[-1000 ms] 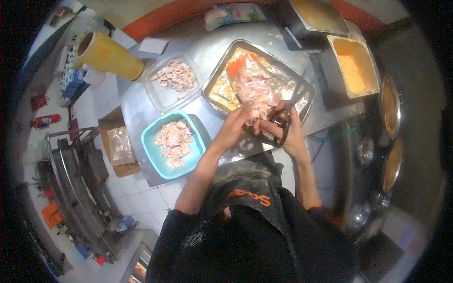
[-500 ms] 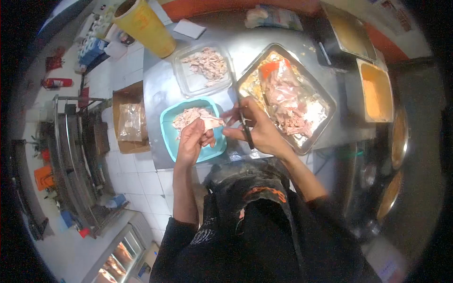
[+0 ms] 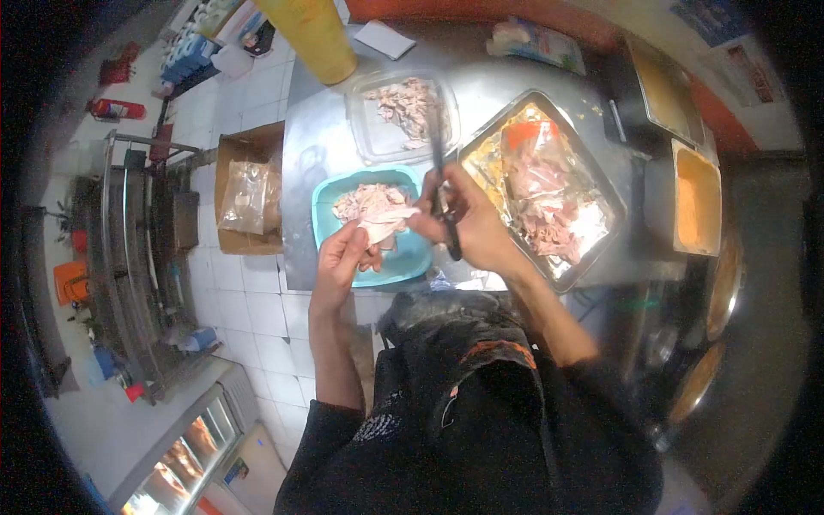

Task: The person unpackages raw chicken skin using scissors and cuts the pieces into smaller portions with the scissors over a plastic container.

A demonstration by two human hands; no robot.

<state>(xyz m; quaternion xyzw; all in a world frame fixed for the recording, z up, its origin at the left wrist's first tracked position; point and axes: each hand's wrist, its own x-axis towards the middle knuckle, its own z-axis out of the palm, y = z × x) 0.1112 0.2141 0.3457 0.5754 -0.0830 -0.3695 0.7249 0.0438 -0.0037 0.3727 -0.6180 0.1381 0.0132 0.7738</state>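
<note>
Near mid-frame, our left hand (image 3: 337, 260) pinches pale-pink floppy meat (image 3: 384, 221) over turquoise square plastic basin (image 3: 412, 262); right hand (image 3: 482, 230) grips dark long-bladed tool (image 3: 439, 156).

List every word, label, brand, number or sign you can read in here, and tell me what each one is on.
None can be read for certain.
Orange lettering on the black apron: folded over, unreadable.
White print on the black clothing: too small and blurred.
Printed package: print blurred.
Wall posters: blurred.
Fire extinguisher: any label is too small.
</note>
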